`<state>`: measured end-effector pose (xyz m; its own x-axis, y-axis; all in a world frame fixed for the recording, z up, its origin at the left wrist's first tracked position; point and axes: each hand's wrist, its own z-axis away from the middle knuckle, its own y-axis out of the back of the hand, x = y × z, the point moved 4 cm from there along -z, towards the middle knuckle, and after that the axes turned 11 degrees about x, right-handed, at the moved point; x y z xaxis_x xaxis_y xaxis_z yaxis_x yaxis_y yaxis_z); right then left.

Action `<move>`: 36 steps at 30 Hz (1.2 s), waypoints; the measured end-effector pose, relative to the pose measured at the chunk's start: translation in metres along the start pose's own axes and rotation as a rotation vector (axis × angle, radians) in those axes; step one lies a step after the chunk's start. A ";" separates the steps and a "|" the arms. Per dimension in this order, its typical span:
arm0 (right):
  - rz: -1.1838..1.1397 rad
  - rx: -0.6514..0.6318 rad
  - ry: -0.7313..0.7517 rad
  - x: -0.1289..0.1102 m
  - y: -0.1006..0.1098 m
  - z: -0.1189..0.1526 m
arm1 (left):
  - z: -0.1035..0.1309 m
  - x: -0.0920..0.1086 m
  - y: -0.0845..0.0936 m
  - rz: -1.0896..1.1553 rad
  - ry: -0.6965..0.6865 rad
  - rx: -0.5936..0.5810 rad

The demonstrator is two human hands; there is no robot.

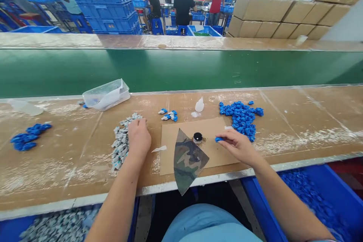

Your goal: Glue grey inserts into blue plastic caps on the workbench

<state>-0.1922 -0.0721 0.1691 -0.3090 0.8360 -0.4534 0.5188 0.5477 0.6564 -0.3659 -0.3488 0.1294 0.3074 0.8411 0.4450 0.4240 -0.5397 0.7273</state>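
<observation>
My right hand [236,144] pinches a small blue plastic piece [219,139] between thumb and fingertips, above a cardboard sheet [170,159]. Behind that hand lies a heap of similar blue pieces [241,115]. My left hand [138,136] is at the right edge of a heap of small grey pieces [120,145]. Its fingers are curled inward, and what they grip, if anything, is hidden. Between the hands, a small round pot of dark liquid [197,137] stands on the sheet. A camouflage-patterned cloth piece [185,159] lies beside it, overhanging the table edge.
Several joined blue-and-grey pieces [170,115] and a white squeeze bottle [199,105] stand behind the sheet. Left are a clear plastic tub [107,96] and more blue pieces [30,136]. A green conveyor belt [181,68] runs beyond. Blue bins [334,189] flank my lap. People work farther back.
</observation>
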 end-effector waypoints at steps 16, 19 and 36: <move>-0.074 0.023 0.117 -0.020 -0.035 -0.019 | 0.117 0.063 -0.013 1.401 0.851 -0.364; -0.063 0.002 0.127 -0.021 -0.036 -0.019 | 0.118 0.065 -0.013 1.418 0.872 -0.374; -0.202 0.025 0.005 -0.027 -0.034 -0.013 | 0.126 0.075 -0.018 1.416 0.751 -0.364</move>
<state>-0.2118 -0.1128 0.1675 -0.4130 0.7095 -0.5710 0.4652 0.7033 0.5376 -0.2437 -0.2805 0.0837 -0.2510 -0.3994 0.8817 -0.0618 -0.9024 -0.4264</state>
